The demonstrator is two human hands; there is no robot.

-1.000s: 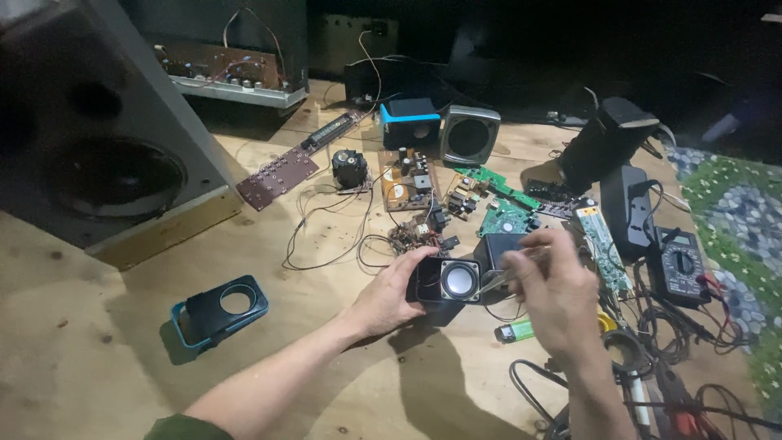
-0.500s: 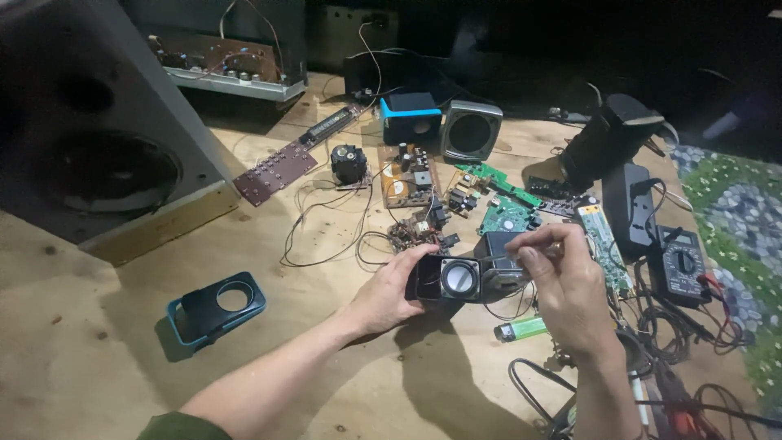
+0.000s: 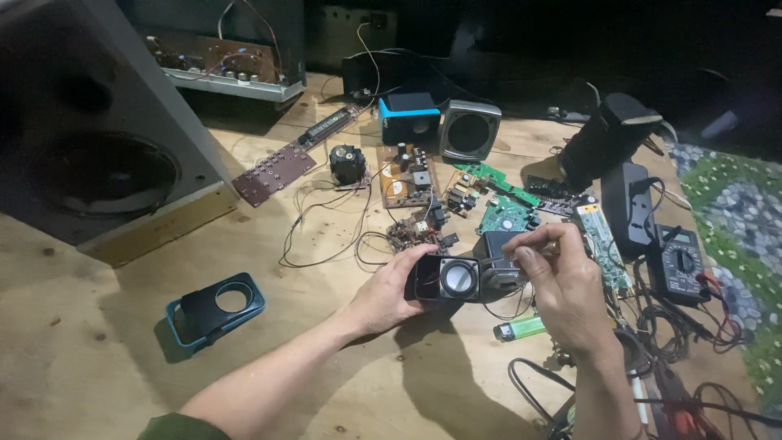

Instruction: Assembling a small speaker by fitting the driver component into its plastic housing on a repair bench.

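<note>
My left hand (image 3: 389, 295) grips a small black speaker unit (image 3: 453, 279) with a round silver cone, holding it just above the wooden table (image 3: 98, 358). My right hand (image 3: 562, 283) is closed around a thin tool (image 3: 547, 247), its tip at the right side of the speaker unit, where a dark box-shaped part (image 3: 494, 246) sits. Thin wires (image 3: 326, 244) trail from the unit across the table.
A large grey loudspeaker cabinet (image 3: 90, 138) stands at left. A blue-rimmed black cover (image 3: 215, 309) lies front left. Circuit boards (image 3: 505, 204), a blue speaker (image 3: 409, 116), a grey speaker (image 3: 470, 129), a green lighter (image 3: 520, 328), a multimeter (image 3: 678, 264) and cables (image 3: 586, 399) crowd the right.
My right hand has shifted slightly left and up against the speaker unit. The left hand keeps its hold with little movement.
</note>
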